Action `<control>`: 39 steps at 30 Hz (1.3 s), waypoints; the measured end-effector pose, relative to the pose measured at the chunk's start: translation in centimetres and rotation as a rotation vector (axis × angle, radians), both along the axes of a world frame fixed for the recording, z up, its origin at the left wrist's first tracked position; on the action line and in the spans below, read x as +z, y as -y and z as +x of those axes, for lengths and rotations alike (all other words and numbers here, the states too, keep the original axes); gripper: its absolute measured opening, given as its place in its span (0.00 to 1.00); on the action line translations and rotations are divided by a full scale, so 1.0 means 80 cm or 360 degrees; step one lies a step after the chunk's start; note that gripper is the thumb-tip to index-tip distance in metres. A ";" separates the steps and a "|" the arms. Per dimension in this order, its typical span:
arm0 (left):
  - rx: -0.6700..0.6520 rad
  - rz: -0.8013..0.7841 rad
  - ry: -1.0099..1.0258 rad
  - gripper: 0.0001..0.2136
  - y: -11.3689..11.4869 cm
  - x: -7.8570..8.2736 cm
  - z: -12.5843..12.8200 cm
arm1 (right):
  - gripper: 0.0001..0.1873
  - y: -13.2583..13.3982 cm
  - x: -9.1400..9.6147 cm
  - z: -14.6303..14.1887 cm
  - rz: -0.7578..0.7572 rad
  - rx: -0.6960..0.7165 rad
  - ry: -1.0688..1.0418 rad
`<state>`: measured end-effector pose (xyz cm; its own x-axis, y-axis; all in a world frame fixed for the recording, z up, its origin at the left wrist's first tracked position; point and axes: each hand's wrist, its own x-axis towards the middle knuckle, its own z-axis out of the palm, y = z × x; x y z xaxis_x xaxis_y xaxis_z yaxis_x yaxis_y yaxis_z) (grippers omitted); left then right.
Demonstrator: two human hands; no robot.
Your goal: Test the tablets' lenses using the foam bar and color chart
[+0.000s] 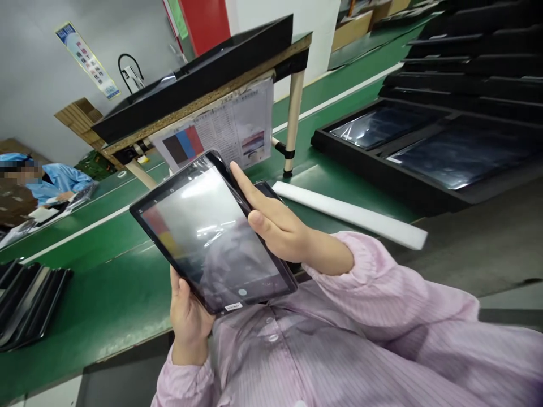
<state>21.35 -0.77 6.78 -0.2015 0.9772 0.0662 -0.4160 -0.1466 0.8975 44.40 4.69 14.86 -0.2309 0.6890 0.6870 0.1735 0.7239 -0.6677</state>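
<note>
A black-framed tablet [212,237] is held up in front of my chest, tilted, its lit screen showing what looks like a camera view with reflections. My left hand [189,316] grips its lower left edge, thumb at the front and the other fingers mostly hidden behind. Along the opposite long edge lies my right hand [282,226], fingers pressed together against the side and thumb bent toward the screen. Behind the tablet, a printed sheet with colour blocks [220,127] hangs from a raised wooden shelf [212,93].
Black trays [348,147] holding film-wrapped panels are stacked at the right. A white foam strip [352,215] lies on the green bench [127,288]. Several dark tablets [31,305] lean together at the left. A co-worker in blue [59,175] sits farther back.
</note>
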 end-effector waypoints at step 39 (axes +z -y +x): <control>-0.0551 -0.0122 -0.2014 0.33 0.002 0.004 0.124 | 0.45 -0.046 -0.148 0.119 -0.1459 -0.0336 -0.0568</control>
<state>31.24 -0.90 7.13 0.2188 0.9752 -0.0348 0.7086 -0.1343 0.6927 53.88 8.41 3.02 0.0728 0.9896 -0.1237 -0.0803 -0.1178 -0.9898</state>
